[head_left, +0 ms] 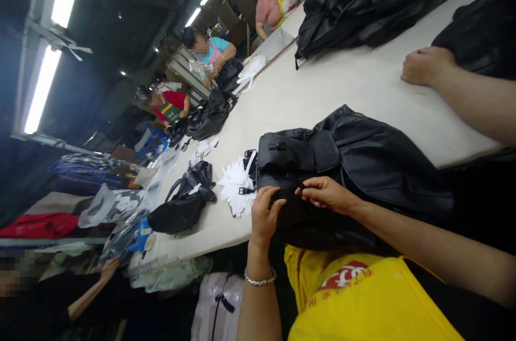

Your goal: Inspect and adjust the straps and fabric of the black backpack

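Observation:
A black leather-like backpack lies across the front of the white table, close against my body. My left hand, with a silver braided bracelet on the wrist, is closed in a pinch at the bag's near edge; the dark part between its fingertips is hard to make out. My right hand is pinching a small black strap end above the bag's front pocket. A black buckle shows on the other front pocket. Beside the bag lies a pile of white tags with black buckles among them.
Another black backpack lies to the left on the table. More black bags are heaped on the far right. A co-worker's fist rests at the right. Several people work along the far side. A wrapped bundle stands below the table edge.

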Available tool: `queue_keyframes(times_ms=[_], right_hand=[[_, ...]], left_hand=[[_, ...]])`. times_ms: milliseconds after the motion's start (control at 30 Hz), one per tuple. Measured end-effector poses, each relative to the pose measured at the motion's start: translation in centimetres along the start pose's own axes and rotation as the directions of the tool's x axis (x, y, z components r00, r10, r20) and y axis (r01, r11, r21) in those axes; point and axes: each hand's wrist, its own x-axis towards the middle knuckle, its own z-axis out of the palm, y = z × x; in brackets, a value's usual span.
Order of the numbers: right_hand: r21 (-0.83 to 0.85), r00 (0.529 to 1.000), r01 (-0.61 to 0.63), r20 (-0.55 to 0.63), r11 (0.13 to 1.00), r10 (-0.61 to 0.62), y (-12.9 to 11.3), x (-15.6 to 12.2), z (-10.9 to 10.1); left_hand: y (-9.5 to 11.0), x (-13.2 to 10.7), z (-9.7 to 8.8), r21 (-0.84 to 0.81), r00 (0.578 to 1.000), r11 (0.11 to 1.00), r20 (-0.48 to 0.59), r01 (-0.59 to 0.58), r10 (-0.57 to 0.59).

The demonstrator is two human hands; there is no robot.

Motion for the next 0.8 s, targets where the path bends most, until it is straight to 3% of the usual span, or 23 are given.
queue_keyframes(times_ms=[367,800], right_hand=[[-0.226,0.962,-0.133,0.205,0.965,0.181,-0.60,-0.03,-0.46],[-0.245,0.966,-0.130,0.188,0.961,0.179,-0.58,0.34,-0.86]], left_hand=[[-0.52,0.00,0.38,-0.051,0.998,0.999,0.053,-0.013,0.016],[-0.49,0.07,0.16,-0.148,0.996,0.988,0.086,0.038,-0.025]])
